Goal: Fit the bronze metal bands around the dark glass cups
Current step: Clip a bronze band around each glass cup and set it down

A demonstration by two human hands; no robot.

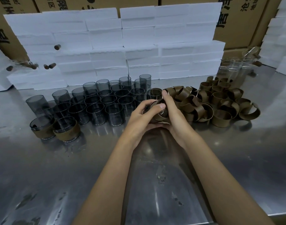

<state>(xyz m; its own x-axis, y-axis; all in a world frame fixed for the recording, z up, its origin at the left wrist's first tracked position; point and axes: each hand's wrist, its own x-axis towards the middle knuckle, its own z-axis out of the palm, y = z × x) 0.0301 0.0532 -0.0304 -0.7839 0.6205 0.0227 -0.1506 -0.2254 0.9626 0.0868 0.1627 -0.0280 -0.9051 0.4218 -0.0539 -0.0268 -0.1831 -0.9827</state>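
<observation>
Both my hands hold one dark glass cup point(156, 106) above the steel table, with a bronze band point(162, 117) partly round it. My left hand point(142, 116) grips the cup from the left, its thumb across the rim. My right hand point(172, 111) curls round the band and cup from the right. Several bare dark glass cups point(96, 101) stand in rows to the left. Two cups wearing bands point(66, 129) stand at the front left. A heap of loose bronze bands point(217, 103) lies to the right.
The steel table point(106, 168) reaches to its front edge at the lower right. White foam blocks point(122, 46) are stacked behind the cups, with cardboard boxes point(236, 21) beyond. Clear glass cups point(234, 69) stand at the back right. Small brown corks point(57, 47) lie on the foam at the left.
</observation>
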